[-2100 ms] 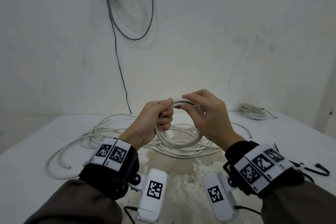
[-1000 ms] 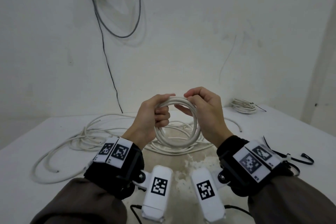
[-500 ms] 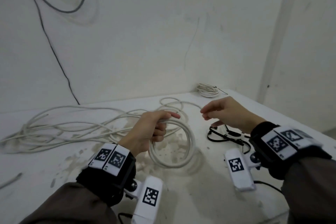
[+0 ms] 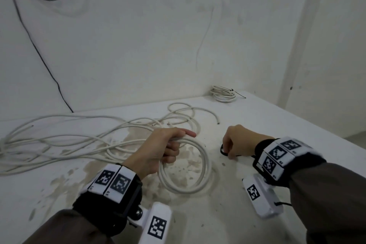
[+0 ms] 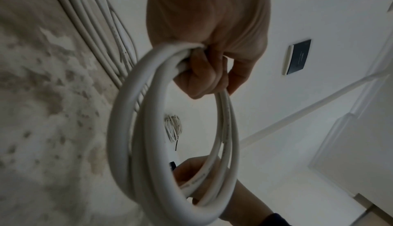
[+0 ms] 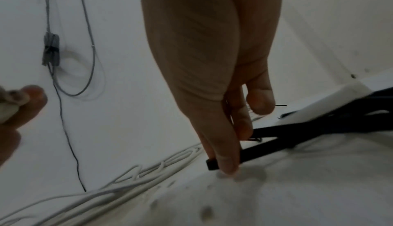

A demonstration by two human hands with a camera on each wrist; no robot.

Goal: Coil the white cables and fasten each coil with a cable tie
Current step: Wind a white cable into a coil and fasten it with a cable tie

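Coil (image 4: 185, 166) hangs upright from left hand (image 4: 158, 150).

Held coil (image 4: 184, 166) lies between loose cables (image 4: 59, 140) leftward and ties (image 4: 224, 149) rightward.

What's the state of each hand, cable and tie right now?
left hand: grips the coil
coil: wound, untied, held
right hand: pinches a black cable tie on the table
loose white cables: uncoiled
far coil: already tied
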